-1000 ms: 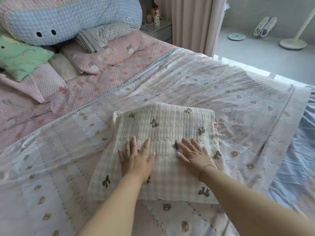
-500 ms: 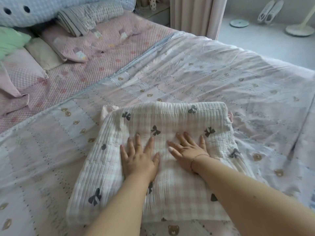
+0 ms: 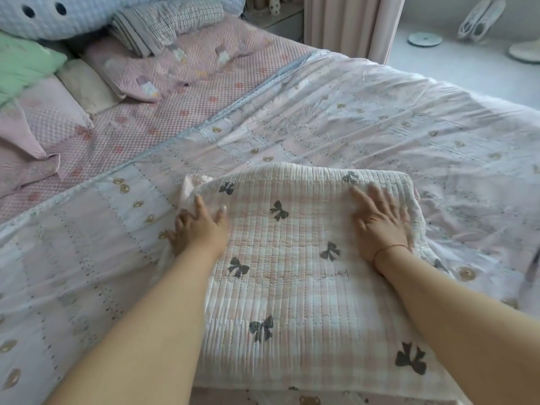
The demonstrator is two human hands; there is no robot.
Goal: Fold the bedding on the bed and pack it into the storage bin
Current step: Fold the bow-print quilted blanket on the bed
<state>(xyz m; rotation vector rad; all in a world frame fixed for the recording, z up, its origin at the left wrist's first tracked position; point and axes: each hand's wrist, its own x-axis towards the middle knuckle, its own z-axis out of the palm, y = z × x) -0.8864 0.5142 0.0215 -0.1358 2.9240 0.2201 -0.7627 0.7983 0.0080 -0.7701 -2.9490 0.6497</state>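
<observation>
A folded quilt (image 3: 295, 276), pink-and-white checked with dark bows, lies on a spread pale cover with a bear print (image 3: 365, 127) on the bed. My left hand (image 3: 198, 226) rests on the quilt's left edge, thumb and forefinger on top and the other fingers bending down over the side. At the quilt's far right corner lies my right hand (image 3: 380, 220), flat and blurred, with its fingers spread. Neither hand plainly grips the cloth.
Pillows are heaped at the head of the bed: a blue one with two dots (image 3: 73, 13), a green one (image 3: 20, 65), and a grey checked folded cloth (image 3: 163, 21). A pink curtain (image 3: 350, 21) hangs beyond the bed. On the floor lie shoes (image 3: 479, 19) and a fan base (image 3: 526, 51).
Both hands have slid apart from the quilt's middle to its left and right edges. The view has moved closer to the quilt.
</observation>
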